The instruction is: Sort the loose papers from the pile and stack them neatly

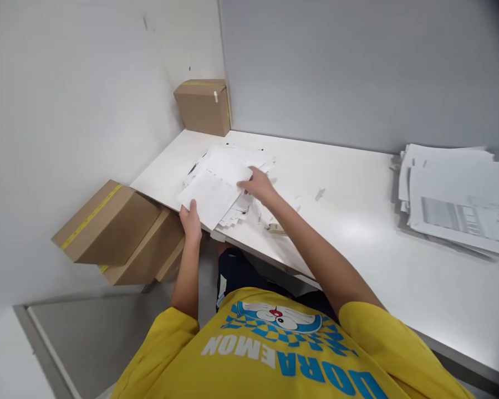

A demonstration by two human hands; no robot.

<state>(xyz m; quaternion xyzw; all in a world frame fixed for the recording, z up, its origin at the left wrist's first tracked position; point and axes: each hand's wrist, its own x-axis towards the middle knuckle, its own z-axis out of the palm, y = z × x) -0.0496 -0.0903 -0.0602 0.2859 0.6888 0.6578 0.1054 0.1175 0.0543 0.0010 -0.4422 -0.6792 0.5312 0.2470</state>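
Note:
A loose pile of white papers [227,172] lies on the left part of a white table [357,221]. My left hand [191,221] grips the near corner of the top sheet [210,197], thumb on top, at the table's front edge. My right hand [260,185] rests on the pile's right side, fingers curled onto the sheets. A small stapler-like object [274,227] lies on the table just beside my right forearm.
A second, thicker stack of printed papers [457,205] sits at the table's right end. One cardboard box [203,105] stands in the far corner. Stacked cardboard boxes [116,233] lean against the left wall below the table. Grey partition walls enclose the desk.

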